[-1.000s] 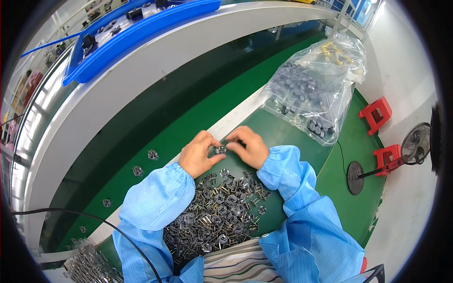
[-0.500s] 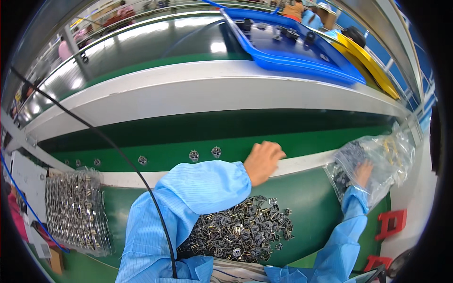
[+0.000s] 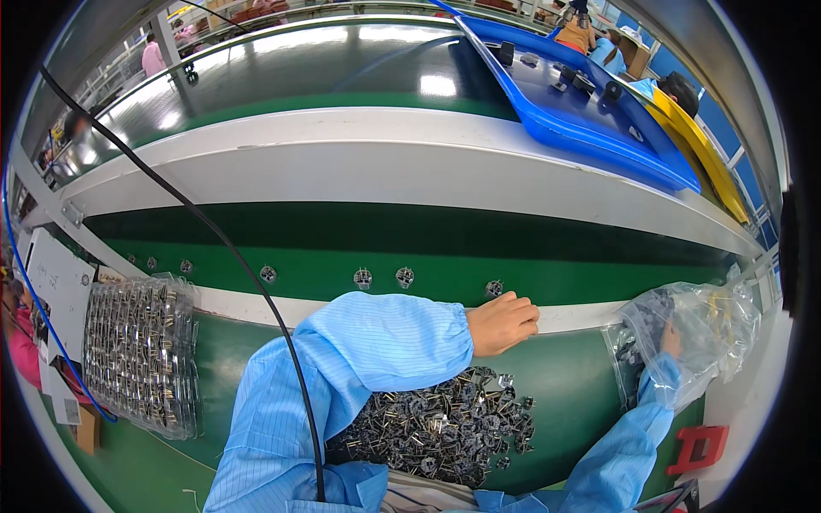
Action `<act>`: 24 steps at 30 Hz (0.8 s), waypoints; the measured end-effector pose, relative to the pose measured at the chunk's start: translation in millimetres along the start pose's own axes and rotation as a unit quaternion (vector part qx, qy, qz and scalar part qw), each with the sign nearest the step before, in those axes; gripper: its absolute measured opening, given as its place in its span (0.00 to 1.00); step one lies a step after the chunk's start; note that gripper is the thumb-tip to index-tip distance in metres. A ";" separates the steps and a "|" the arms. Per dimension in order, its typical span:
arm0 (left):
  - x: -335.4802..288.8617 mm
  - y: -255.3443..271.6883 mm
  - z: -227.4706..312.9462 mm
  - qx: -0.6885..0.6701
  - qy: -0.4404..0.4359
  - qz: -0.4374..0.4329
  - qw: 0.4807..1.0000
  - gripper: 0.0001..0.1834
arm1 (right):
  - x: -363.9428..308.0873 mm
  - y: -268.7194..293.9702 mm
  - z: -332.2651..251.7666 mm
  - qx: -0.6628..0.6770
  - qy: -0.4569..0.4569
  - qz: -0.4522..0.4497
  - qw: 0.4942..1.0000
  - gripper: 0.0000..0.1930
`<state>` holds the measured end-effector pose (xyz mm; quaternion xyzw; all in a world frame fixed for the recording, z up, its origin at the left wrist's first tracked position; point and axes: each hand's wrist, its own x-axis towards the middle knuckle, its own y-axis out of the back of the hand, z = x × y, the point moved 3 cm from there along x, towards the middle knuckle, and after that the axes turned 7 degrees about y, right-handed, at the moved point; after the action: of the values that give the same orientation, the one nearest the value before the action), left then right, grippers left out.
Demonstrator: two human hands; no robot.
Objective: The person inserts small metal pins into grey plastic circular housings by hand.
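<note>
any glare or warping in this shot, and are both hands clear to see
Head view: bright glare patches on the upper belt; head view: the pale ledge bows, with black corners; head view: left hand looks sharp, right hand veiled by the clear bag.

A green work table (image 3: 573,376) spans the foreground, bordered by a white strip (image 3: 581,317). Behind it runs a long, darker green surface (image 3: 316,280), and above that a pale grey ledge (image 3: 342,171) curved by the fisheye lens. Farther back, a glossy dark table (image 3: 299,73) reflects bright patches of light. A grey metal post (image 3: 737,77) slants at upper right, near blue panels (image 3: 746,179). At lower right, 1 red stool (image 3: 699,449) stands by a white wall (image 3: 753,393). Green floor (image 3: 145,466) shows at lower left.
</note>
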<state>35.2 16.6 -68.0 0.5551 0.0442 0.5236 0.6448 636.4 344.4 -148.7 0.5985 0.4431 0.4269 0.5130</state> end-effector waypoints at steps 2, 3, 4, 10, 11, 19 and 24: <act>3.9 1.3 3.1 -0.018 -0.020 0.024 0.999 0.11 | -12.6 24.9 14.4 -0.009 0.026 0.045 0.999 0.34; 7.0 3.0 4.9 -0.031 -0.034 0.041 0.998 0.10 | -17.9 44.4 24.0 -0.013 0.056 0.082 0.995 0.33; 6.2 3.3 3.8 -0.030 -0.031 0.038 0.998 0.10 | -28.6 42.8 15.1 -0.011 0.057 0.079 0.995 0.33; 3.8 -1.9 -1.1 -0.029 -0.030 0.032 0.999 0.07 | -131.0 34.7 -64.2 0.040 0.172 0.026 0.984 0.27; 6.7 -2.7 -0.4 -0.033 -0.034 0.033 0.998 0.06 | -143.1 37.4 -68.3 0.007 0.171 0.052 0.984 0.24; 1.9 -4.3 -4.5 -0.030 -0.023 0.006 0.999 0.07 | -272.5 73.6 -174.5 0.067 0.241 0.187 0.950 0.16; -0.5 -2.0 -4.1 -0.022 -0.023 0.006 0.999 0.06 | -242.7 81.5 -168.6 0.094 0.250 0.199 0.943 0.18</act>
<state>33.7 19.3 -71.4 0.5527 0.0145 0.5153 0.6548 422.2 142.5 -63.1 0.5939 0.4673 0.6126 0.2317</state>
